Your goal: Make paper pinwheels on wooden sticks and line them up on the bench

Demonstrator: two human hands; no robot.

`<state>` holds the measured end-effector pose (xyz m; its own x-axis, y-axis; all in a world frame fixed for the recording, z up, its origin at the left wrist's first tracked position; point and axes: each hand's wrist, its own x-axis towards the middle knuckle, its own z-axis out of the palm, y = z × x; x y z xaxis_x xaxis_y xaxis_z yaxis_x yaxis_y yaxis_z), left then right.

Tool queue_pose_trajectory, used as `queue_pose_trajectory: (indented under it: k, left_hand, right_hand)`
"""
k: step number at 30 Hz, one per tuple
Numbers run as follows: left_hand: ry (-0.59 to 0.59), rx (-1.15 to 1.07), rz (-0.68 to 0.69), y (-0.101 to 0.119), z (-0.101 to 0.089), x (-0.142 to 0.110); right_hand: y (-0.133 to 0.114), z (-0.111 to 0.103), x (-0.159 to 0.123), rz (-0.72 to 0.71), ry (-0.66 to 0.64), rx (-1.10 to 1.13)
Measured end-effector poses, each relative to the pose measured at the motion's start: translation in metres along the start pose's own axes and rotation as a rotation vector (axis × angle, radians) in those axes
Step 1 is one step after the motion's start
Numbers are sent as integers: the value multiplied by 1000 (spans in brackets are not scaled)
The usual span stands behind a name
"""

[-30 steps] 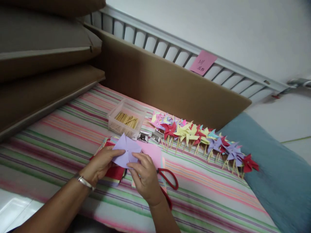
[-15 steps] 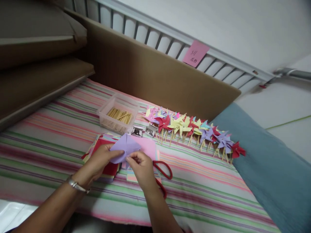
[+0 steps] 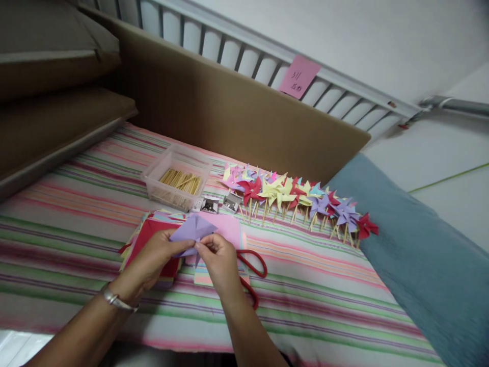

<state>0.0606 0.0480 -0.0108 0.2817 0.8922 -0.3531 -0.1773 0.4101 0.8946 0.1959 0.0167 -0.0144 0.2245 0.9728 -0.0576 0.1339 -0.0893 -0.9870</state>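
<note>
A purple paper square (image 3: 194, 228), its corners cut and partly folded, is held up between my two hands. My left hand (image 3: 162, 253) grips its left side, thumb on top. With thumb and forefinger together, my right hand (image 3: 218, 256) pinches the paper near its centre; whether a small pin is there I cannot see. Beneath the hands lie a stack of coloured paper topped with red (image 3: 150, 232) and a pink paper pile (image 3: 229, 229). Red-handled scissors (image 3: 263, 267) rest by my right wrist, their blades hidden.
Behind the papers stand a clear plastic box (image 3: 153, 186) of wooden sticks and two small boxes of metal pins (image 3: 231, 202). Several finished paper pinwheels (image 3: 282, 191) lie in a row at the right. A cardboard panel (image 3: 229, 112) borders the striped cloth (image 3: 313, 290); cardboard boxes (image 3: 61, 122) fill the left.
My right fingers have moved in to the centre of the purple paper, and a corner is now folded inward. The whole view has shifted slightly.
</note>
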Motion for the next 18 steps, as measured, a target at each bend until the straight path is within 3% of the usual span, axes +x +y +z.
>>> queue_pose_trajectory:
  k: [4,8,10,14,18]
  left_hand:
    - [90,21,-38,3,-1,2]
    - [31,63,-123,10,-6,-1]
    - [-40,99,-155,11,-7,-3]
    - [-160,180,-163,8,-7,-4]
    - [-199,186,-183,2,-3,-2]
  right_hand:
    - [0,-6,2,-39,24,-79]
    - [-4,-28,8,-236,114,-225]
    - [-4,-36,10,-202,13,-181]
    - [-2,-38,9,45,-312,89]
    - [-4,-34,4,87,-407,90]
